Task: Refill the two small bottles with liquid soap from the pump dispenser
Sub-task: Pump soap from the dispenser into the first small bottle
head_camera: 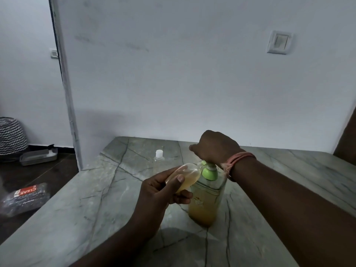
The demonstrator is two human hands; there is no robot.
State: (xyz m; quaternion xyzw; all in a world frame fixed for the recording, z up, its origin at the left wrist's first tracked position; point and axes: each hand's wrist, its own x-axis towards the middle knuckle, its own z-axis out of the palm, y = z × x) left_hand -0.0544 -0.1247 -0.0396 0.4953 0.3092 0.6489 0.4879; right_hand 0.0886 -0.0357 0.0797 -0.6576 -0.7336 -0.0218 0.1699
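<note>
Standing near the middle of the grey veined stone countertop (pixel 86 199), the pump dispenser (pixel 206 199) is upright, its clear body holding amber liquid soap in the lower part. The right hand (pixel 213 149) is resting on the green pump head (pixel 209 171) from above, fingers curled downward over it. A pink cord (pixel 239 158) is circling the right wrist.

The left hand (pixel 159 191) is gripping a small bottle (pixel 185 178), thumb across its near side and fingers curled beneath. This bottle is lying tilted, its open neck touching the spout region of the pump; it is showing amber liquid inside. Whether liquid is flowing cannot be determined.

The second small bottle (pixel 159 158) is standing upright behind the dispenser, toward the wall (pixel 173 74), wearing a white cap and appearing clear. It is sitting apart from both hands.

The countertop's left edge is running diagonally from the wall corner toward the near left, with bare surface lying between it and the dispenser. To the right, bare surface is extending beyond the right forearm. On the dark floor beyond the left edge, a wrapped packet (pixel 25 197), a grey tray (pixel 38 156) and a zigzag-patterned basket (pixel 11 135) are lying.
</note>
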